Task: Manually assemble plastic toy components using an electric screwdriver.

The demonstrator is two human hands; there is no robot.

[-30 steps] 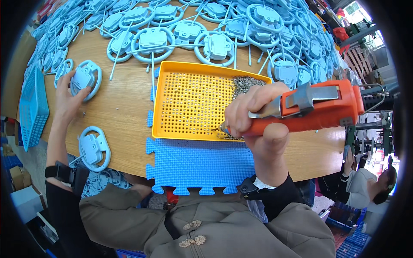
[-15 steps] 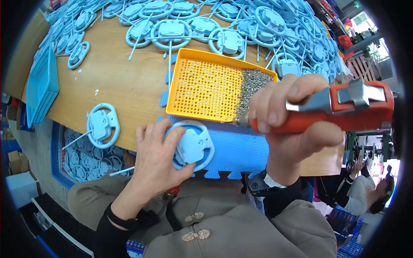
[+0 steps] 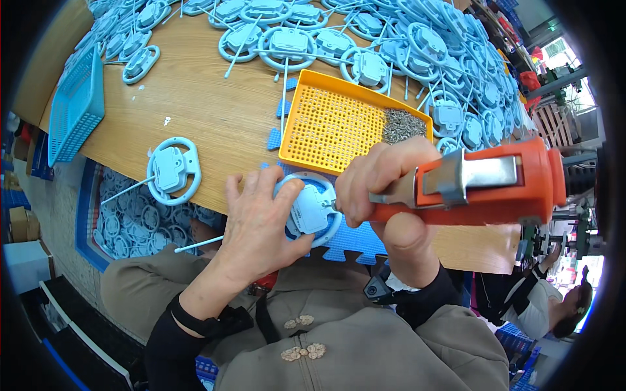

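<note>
My left hand (image 3: 257, 225) grips a light blue plastic wheel-shaped part (image 3: 311, 212) at the near edge of the table, fingers over its left side. A thin light blue rod (image 3: 199, 244) sticks out to the left from under that hand. In my right fist (image 3: 391, 186) is a red-orange power screwdriver (image 3: 489, 186) with a metal lever, held nearly level. Its tip points left, at the right side of the part; fingers partly hide the contact. Just beyond stands a yellow perforated tray (image 3: 332, 124), with small metal screws (image 3: 405, 125) heaped at its right end.
Another wheel-shaped part (image 3: 171, 171) lies left of my hand. Piles of similar parts (image 3: 424, 45) cover the far table. A blue basket (image 3: 77, 107) stands at the left; a bin (image 3: 88, 241) of parts sits below. Blue foam mat (image 3: 355, 241) lies underneath. A person (image 3: 538, 293) is at right.
My right hand has brought the screwdriver left and nearer, from beside the screws to the part. My left hand still holds the part. The whole view has shifted somewhat.
</note>
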